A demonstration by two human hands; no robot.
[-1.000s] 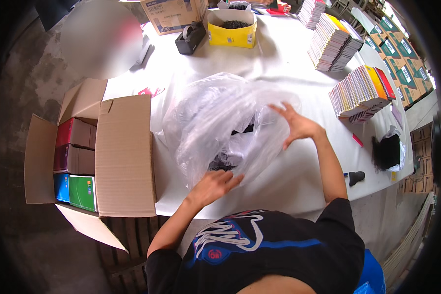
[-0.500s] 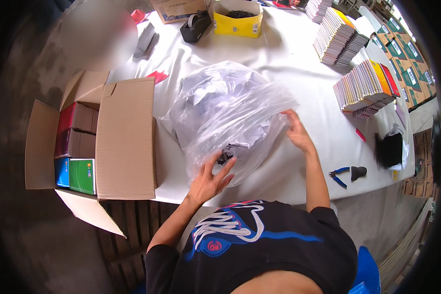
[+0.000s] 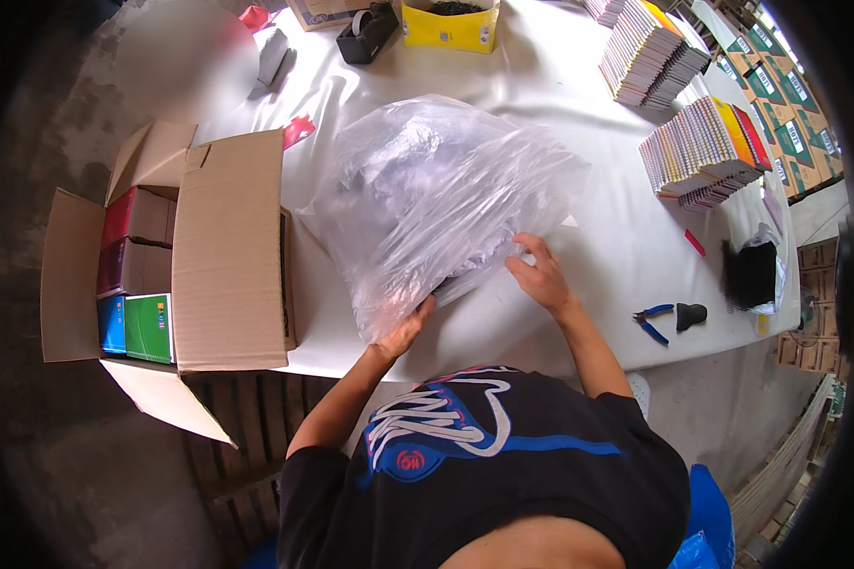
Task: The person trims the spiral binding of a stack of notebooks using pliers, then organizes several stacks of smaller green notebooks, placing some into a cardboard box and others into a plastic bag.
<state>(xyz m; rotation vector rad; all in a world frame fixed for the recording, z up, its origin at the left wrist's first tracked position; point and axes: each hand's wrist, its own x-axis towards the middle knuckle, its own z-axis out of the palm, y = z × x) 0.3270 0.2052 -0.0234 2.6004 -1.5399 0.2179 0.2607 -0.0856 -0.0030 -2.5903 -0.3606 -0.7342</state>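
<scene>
A large, crumpled clear plastic bag (image 3: 446, 180) lies on the white-covered table, with whitish wrapping showing through it and a small dark patch at its near edge. My left hand (image 3: 404, 332) is closed on the near left edge of the bag, its fingers partly hidden by the film. At the bag's near right edge is my right hand (image 3: 544, 279), with bent fingers and a gap between thumb and forefinger; it appears to hold nothing.
An open cardboard box (image 3: 230, 251) of notebooks stands at left. Spiral notebooks (image 3: 697, 147) are stacked at right, near blue-handled pliers (image 3: 653, 324) and a black bristly bundle (image 3: 750, 275). A tape dispenser (image 3: 367, 34) and yellow box (image 3: 449, 27) sit at the back.
My left hand has gone from spread fingers over the dark patch to the bag's near edge. My right hand has come down and left, off the bag's upper right side. The bag lies flatter and wider.
</scene>
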